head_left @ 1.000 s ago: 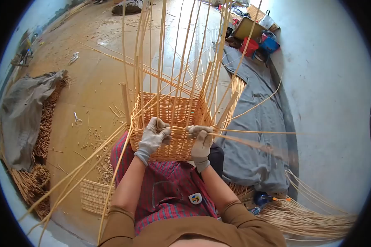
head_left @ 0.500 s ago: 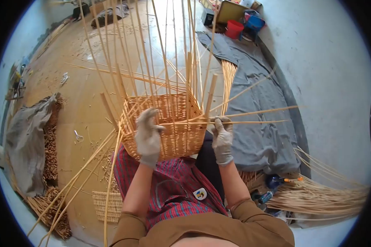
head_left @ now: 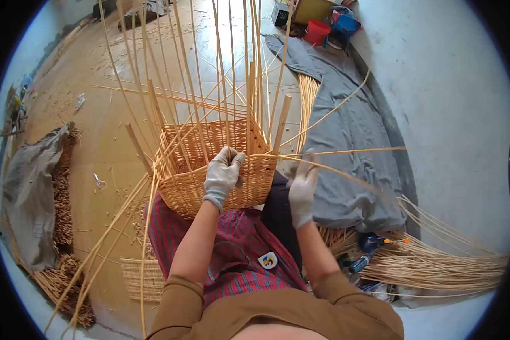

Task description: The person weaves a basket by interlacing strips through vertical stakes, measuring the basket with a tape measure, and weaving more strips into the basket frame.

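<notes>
A half-woven wicker basket (head_left: 187,192) rests on my lap, with tall upright stakes (head_left: 198,73) rising from its walls. My left hand (head_left: 223,175), in a pale work glove, is closed at the near rim, its fingertips pinching a stake there. Beyond the right corner, my gloved right hand (head_left: 304,190) is blurred by motion, fingers stretched upward and thumb apart. Close to those fingers, a loose weaving rod (head_left: 334,169) runs out to the right from the rim. Thicker corner posts (head_left: 282,124) stand at the basket's corners.
Long rods (head_left: 105,246) stick out to the lower left. A grey cloth (head_left: 351,170) covers rod bundles on the right, near more loose rods (head_left: 436,269). Scissors (head_left: 99,181) and a flat woven piece (head_left: 131,277) lie on the left floor. A red bucket (head_left: 317,33) stands far back.
My left hand has gone from raised, spread fingers to a pinch at the near rim. My right hand has come off the rod ends, and one rod now bends downward. The basket shifted slightly left.
</notes>
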Motion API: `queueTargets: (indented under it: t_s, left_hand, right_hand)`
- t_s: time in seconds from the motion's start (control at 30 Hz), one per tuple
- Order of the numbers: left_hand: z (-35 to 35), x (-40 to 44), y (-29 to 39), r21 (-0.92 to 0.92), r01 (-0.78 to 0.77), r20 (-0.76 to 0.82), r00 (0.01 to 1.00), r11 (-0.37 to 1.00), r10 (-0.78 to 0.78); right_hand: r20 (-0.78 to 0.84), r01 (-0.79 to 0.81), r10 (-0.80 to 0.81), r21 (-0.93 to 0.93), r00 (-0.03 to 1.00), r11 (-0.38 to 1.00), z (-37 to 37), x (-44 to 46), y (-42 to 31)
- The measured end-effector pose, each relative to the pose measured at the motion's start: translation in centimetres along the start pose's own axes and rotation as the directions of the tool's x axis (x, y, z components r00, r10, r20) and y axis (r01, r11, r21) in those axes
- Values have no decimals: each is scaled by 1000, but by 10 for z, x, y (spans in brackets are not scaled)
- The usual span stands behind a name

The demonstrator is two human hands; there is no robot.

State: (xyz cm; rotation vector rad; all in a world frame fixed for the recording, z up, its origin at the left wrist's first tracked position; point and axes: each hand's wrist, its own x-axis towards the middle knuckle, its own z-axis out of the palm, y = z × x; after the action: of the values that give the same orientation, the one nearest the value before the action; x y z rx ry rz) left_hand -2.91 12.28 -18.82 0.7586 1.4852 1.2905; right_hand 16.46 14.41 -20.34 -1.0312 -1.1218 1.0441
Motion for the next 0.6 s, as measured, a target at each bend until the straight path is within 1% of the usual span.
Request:
queueTargets:
  t_s: [0.03,0.07,0.1,0.13,0.17,0.2,0.23,0.27,0.3,0.33,0.37,0.4,0.43,0.47,0.5,0.53,0.57,0.6]
  left_hand:
    - [4,4,2,-16,-8,-3,1000,1000,8]
    - [7,4,2,-12,-97,-33,995,995,97]
    - [7,-4,-2,10,-162,-50,986,987,162]
    - [6,-7,1,-24,-60,-21,998,998,60]
    - [8,-11,-6,-1,-47,-15,999,999,47]
    - [10,-15,-16,-92,-258,-105,963,962,248]
    - [3,-25,-27,-157,-454,-211,883,877,419]
    - [-18,-52,-18,-107,-380,-152,920,919,362]
    - [-45,-56,-48,116,-470,-302,822,875,482]
    - [-76,-49,-88,342,-513,-405,676,788,616]
    - [-109,-49,-113,168,-398,-653,640,902,404]
    - [-134,-52,-123,131,-326,-700,638,936,320]
    - [-153,-54,-125,83,-254,-747,625,964,229]
    - [-147,-56,-117,235,-305,-663,644,923,382]
    - [-138,-65,-105,370,-354,-554,658,859,510]
    - [-137,-84,-80,-46,-262,-527,826,964,199]
    - [-142,-85,-85,-36,-266,-529,823,963,207]
    - [-149,-84,-92,70,-320,-525,793,945,308]
  right_hand:
    - [8,-225,230,-184,973,957,-9,-16,-10]
    - [10,-232,238,-193,971,953,0,-16,-28]
    - [196,115,-46,-356,980,927,15,-18,-49]
    - [412,456,-280,-428,867,780,30,-13,-57]
    - [455,496,-260,-542,852,678,44,1,-54]
    - [496,532,-234,-631,836,564,59,15,-49]
    - [488,395,34,-743,872,540,68,30,-48]
    - [449,277,296,-834,843,477,73,38,-48]
    - [462,275,288,-816,839,509,71,45,-33]
    - [548,437,202,-799,812,414,66,55,-6]
    - [623,568,135,-768,771,296,63,57,13]
    - [616,554,131,-768,777,321,61,52,9]
    - [560,432,150,-759,815,486,59,47,-4]
    - [510,299,185,-719,840,627,59,43,-17]
    - [511,289,194,-715,837,636,60,38,-26]
    - [495,277,253,-764,831,583,62,35,-36]
    - [475,271,301,-805,827,527,63,35,-41]
    - [463,256,293,-803,837,538,64,32,-42]
